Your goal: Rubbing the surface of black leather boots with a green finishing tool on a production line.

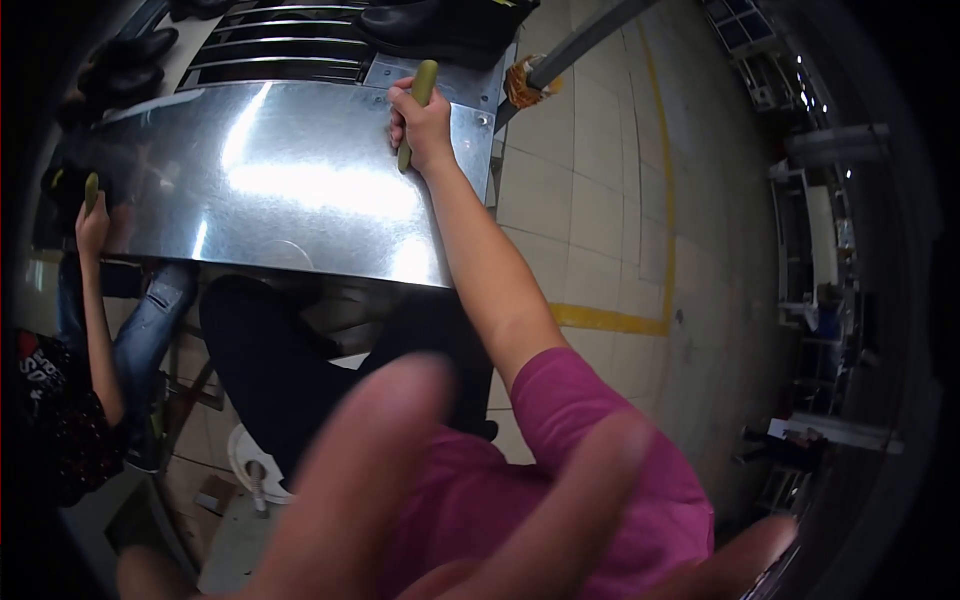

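Note:
In my right hand is an olive-green stick with rounded ends. My fingers wrap round its middle, and it stands tilted over the far right part of a shiny metal tabletop. Very close and blurred, my left hand fills the lower part of the view with its fingers spread and nothing between them. A black shoe lies at the table's far edge, beyond my right hand.
At the left a co-worker's hand grips a similar green stick. Dark shoes lie at the far left, beside metal bars. A slanting grey post with an orange-brown wrapping rises off the table's right corner. Yellow lines mark the tiled floor.

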The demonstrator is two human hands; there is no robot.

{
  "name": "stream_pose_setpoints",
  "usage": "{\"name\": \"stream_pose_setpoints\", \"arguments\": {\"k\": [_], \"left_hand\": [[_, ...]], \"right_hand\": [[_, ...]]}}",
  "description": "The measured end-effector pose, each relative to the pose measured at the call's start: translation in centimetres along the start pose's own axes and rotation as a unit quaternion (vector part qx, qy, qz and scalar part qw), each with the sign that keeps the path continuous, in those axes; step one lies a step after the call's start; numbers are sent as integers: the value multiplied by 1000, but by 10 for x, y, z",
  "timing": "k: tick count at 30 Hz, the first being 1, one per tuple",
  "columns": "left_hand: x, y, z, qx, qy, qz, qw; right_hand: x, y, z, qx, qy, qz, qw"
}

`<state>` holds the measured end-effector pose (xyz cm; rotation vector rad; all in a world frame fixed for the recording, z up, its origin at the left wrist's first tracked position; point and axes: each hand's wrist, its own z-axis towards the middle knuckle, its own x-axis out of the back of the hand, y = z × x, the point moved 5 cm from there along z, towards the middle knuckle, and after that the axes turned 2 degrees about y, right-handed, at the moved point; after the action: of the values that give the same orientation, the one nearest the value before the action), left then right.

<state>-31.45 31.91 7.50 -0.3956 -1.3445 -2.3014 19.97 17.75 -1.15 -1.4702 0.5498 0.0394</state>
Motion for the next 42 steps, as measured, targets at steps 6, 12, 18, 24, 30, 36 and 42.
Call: {"name": "stream_pose_setpoints", "arguments": {"k": [6, 12, 18, 24, 30, 36, 42], "left_hand": [[-74, 132, -36, -16, -85, 116, 989], [-205, 366, -74, -262, -304, 145, 904], [-204, 464, -128, -470, -440, 194, 740], [-416, 313, -3, -187, -499, -8, 846], [-600, 221, 112, -107, -437, -87, 889], [-649, 225, 112, -218, -421, 77, 877], [-571, 255, 72, -125, -308, -25, 943]], "right_hand": [[106, -20, 0, 54, 93, -51, 993], [82, -18, 19, 38, 89, -61, 993], [85, -19, 19, 73, 108, -138, 982], [105, 17, 52, 56, 142, -249, 957], [102, -17, 33, 98, 106, -158, 977], [95, -20, 37, 89, 93, -127, 983], [111, -17, 30, 82, 132, -147, 977]]}}
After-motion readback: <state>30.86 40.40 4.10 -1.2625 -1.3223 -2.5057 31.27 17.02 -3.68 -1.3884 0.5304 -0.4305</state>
